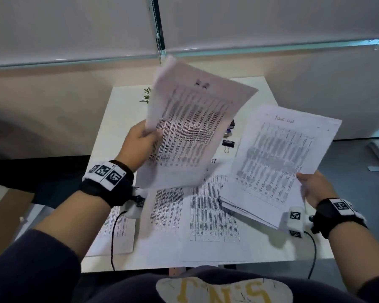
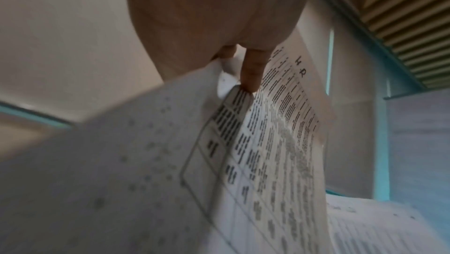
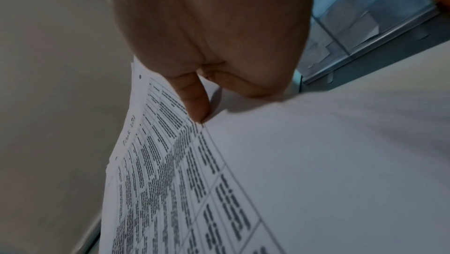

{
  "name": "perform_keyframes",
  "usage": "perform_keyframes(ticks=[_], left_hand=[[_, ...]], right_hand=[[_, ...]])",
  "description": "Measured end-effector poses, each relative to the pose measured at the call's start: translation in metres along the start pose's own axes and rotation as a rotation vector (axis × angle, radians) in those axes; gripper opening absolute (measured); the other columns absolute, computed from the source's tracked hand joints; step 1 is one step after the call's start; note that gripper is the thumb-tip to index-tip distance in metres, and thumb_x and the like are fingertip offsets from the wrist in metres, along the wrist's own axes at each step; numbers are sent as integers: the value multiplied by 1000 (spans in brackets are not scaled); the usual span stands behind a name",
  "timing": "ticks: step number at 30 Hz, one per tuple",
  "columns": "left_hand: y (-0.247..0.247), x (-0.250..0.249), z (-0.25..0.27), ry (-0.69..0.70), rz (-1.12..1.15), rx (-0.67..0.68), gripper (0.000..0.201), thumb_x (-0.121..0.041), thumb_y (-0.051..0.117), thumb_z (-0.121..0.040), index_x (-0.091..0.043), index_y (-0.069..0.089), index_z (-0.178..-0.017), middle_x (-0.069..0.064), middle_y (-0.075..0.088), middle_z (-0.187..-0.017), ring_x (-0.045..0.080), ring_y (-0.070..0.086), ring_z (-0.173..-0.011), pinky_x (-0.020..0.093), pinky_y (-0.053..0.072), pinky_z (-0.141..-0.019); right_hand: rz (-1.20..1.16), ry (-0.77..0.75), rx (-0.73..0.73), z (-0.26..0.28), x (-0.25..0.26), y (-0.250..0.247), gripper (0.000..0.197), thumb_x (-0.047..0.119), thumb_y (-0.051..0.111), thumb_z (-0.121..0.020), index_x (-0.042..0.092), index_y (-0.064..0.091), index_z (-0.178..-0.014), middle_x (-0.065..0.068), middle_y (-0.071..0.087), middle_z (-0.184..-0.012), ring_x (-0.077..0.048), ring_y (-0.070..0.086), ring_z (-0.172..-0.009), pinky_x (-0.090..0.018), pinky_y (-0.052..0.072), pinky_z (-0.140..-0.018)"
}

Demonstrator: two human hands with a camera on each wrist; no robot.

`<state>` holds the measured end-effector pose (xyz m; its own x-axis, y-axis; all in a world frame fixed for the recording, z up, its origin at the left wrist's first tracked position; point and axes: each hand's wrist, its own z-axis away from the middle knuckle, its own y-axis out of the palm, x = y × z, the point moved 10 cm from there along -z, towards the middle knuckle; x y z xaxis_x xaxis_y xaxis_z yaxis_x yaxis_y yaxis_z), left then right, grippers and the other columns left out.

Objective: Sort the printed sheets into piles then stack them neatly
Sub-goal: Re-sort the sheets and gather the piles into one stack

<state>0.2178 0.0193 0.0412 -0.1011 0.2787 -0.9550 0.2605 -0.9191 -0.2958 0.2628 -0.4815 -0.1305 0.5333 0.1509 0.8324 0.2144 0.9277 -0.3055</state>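
Two held lots of printed sheets, both lifted above the table (image 1: 109, 119). Left hand (image 1: 138, 143) pinches its sheets (image 1: 190, 132) at their left edge, thumb on the printed face, fingers behind; paper tilted up and blurred. Right hand (image 1: 313, 186) grips a thicker stack (image 1: 274, 162) at its lower right corner, thumb on top, the stack sloping down toward the person.

Head view only: loose sheets (image 1: 212, 215) lying flat and overlapping on the table under both held lots, all printed with tables; one more sheet (image 1: 116, 232) at the left near edge, partly under the left wrist.

Left wrist view only: a handwritten heading "HR" on the left sheets (image 2: 287, 119), and one fingertip (image 2: 253, 73) pressed on the printed face beside a curled inner sheet. Left hand (image 2: 214, 17) fills the top of that picture.

Right wrist view only: a handwritten heading reading about "Task List" on the stack (image 3: 170, 171), with one finger (image 3: 194, 100) laid on the top sheet; the other fingers are hidden under the paper. Right hand (image 3: 214, 33) seen from the palm side.

Surface: small white table, with a black binder clip (image 1: 228, 143) and a dark object (image 1: 230, 125), partly hidden, behind the held sheets; green leaves (image 1: 146, 96) at the far edge.

Room: pale wall, glass partition edge (image 1: 249, 50) above, grey floor to the right.
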Motion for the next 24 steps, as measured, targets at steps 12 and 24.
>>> perform_keyframes(ticks=[12, 24], left_hand=[[70, 86, 32, -337, 41, 85, 27, 0, 46, -92, -8, 48, -118, 10, 57, -92, 18, 53, -70, 20, 47, -49], [90, 121, 42, -410, 79, 32, 21, -3, 39, -97, -14, 32, -114, 8, 49, -93, 15, 45, -59, 21, 39, -43]], right_hand=[[-60, -34, 419, 75, 33, 146, 35, -7, 45, -94, -7, 52, -128, -17, 66, -107, -34, 63, -87, -42, 53, -81], [97, -103, 558, 91, 24, 166, 26, 27, 67, -92, 14, 62, -114, -18, 68, -115, -32, 61, -99, -48, 50, -90]])
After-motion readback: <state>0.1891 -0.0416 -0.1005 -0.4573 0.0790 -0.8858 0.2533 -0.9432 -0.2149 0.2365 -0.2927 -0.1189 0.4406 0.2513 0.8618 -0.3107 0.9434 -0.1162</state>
